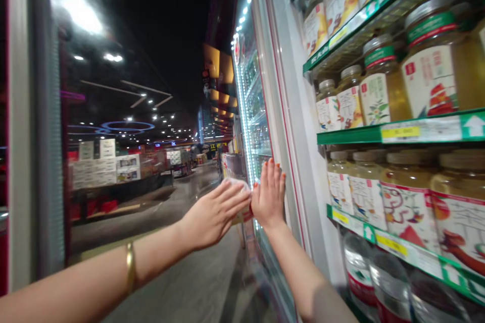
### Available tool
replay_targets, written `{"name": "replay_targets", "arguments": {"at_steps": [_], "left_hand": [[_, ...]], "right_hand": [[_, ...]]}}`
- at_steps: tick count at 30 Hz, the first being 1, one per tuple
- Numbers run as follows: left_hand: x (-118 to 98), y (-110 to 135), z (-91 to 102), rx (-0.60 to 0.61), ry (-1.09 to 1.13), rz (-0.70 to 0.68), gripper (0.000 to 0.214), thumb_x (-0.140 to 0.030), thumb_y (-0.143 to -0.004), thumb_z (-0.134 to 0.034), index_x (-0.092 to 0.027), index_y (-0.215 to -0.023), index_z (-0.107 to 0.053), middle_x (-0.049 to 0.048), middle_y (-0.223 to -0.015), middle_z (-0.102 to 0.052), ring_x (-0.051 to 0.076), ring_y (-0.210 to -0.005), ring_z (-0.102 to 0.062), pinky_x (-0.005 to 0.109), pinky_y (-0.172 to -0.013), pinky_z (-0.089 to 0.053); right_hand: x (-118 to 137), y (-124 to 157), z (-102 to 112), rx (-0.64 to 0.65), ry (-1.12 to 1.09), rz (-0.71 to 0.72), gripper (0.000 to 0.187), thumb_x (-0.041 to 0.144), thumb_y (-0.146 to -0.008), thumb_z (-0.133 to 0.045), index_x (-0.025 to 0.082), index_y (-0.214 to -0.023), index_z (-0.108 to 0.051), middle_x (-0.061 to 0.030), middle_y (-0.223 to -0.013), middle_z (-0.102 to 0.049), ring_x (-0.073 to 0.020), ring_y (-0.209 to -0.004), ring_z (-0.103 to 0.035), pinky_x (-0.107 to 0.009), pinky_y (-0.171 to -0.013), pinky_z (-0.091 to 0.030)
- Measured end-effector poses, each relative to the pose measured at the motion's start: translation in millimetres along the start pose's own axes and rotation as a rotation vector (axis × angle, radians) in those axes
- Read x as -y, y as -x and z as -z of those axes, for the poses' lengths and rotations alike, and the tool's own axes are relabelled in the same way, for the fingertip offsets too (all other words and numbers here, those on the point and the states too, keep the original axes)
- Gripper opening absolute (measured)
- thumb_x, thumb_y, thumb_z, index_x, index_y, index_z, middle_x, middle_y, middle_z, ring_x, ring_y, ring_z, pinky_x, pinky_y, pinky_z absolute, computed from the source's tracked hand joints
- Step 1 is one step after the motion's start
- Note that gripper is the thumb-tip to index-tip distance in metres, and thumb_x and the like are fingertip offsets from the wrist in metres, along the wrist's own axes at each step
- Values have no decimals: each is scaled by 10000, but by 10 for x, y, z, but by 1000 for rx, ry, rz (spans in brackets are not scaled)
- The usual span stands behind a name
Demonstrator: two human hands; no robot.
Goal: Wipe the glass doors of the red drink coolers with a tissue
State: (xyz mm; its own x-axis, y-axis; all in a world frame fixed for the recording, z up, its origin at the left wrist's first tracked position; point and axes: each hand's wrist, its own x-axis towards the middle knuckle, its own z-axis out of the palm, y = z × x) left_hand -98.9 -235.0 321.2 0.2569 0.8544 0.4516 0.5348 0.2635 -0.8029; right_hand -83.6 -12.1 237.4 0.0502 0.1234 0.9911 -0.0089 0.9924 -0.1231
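My left hand reaches to the middle, its fingers laid over a thin white wipe or cloth that pokes out past the fingertips. It presses this against the transparent glass door. Close beside it, my right hand lies flat near the door's right edge, fingers extended upward, with nothing seen in it. The undersides of both hands are hidden. A gold bangle circles my left forearm.
On the right, shelves with green price strips hold rows of bottled drinks. The door's pale frame runs beside my right hand. Through the glass appear a lit cooler, stacked white boxes and a walkway.
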Motion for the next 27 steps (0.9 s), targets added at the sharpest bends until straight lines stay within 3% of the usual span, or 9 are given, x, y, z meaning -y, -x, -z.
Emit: {"name": "replay_targets", "arguments": {"at_steps": [3,6,9,14,19,21,23,25,27], "left_hand": [[215,87,170,-8,-38,19,587,-359,-1105,-439,-339,-1690,-394,-78,-1734,-456,148,-1678,-312,413,-1436,-39],[510,-198,357,-82,-124,343,609,-425,-1129,-397,-296,-1721,-326,8,-1790,-366,266,-1717,-213,584,-1420,-77],[270,-190,319,-92,-176,404,608,-431,-1140,-380,-250,-1718,-326,13,-1802,-350,272,-1732,-134,587,-1418,-26],[-337,921,320,42,-185,149,598,-446,-1106,-471,-354,-1691,-393,-90,-1758,-424,144,-1717,-193,433,-1436,26],[-53,1710,738,-90,-368,856,694,-390,-1115,-424,-286,-1760,-189,31,-1819,-299,231,-1739,-75,538,-1431,-91],[-273,1754,645,-88,-412,923,725,-401,-1106,-430,-208,-1760,-183,61,-1846,-190,267,-1741,15,576,-1433,-55],[-757,1786,408,-23,-412,726,739,-491,-1072,-495,-210,-1731,-316,11,-1844,-170,294,-1742,26,569,-1441,57],[-1273,1914,180,48,-378,546,638,-625,-1015,-547,-434,-1623,-513,-170,-1797,-265,215,-1746,-13,448,-1468,21],[-1574,2148,75,85,-383,537,625,-645,-989,-565,-488,-1594,-531,-196,-1758,-334,217,-1746,-7,470,-1470,30]], "right_hand": [[-78,47,56,60,-24,182,850,260,-1052,-462,256,-1780,-23,-85,-1841,-187,-296,-1723,-126,-621,-1388,-233],[-113,126,127,82,-15,233,874,293,-1030,-501,286,-1781,-54,-60,-1847,-175,-307,-1723,-127,-650,-1388,-217],[-132,119,144,74,-10,225,830,328,-1053,-481,280,-1780,-82,-69,-1844,-195,-296,-1723,-131,-649,-1384,-235],[-160,101,165,77,-58,205,791,351,-1084,-472,309,-1777,-93,-85,-1831,-245,-304,-1718,-161,-683,-1376,-228],[115,37,321,127,-118,153,782,391,-1093,-514,314,-1774,-136,-99,-1841,-207,-367,-1713,-160,-757,-1332,-267],[384,-77,368,139,-128,208,758,391,-1094,-521,370,-1765,-169,-59,-1857,-145,-383,-1717,-123,-780,-1322,-255],[668,-226,354,145,-148,326,742,382,-1096,-520,431,-1753,-178,-4,-1859,-134,-362,-1721,-112,-767,-1346,-197],[880,-364,278,121,-165,438,758,400,-1096,-531,447,-1752,-153,23,-1851,-170,-326,-1723,-118,-725,-1377,-124],[979,-453,171,81,-166,504,775,438,-1096,-539,428,-1756,-133,18,-1842,-203,-304,-1722,-128,-695,-1389,-78]]}}
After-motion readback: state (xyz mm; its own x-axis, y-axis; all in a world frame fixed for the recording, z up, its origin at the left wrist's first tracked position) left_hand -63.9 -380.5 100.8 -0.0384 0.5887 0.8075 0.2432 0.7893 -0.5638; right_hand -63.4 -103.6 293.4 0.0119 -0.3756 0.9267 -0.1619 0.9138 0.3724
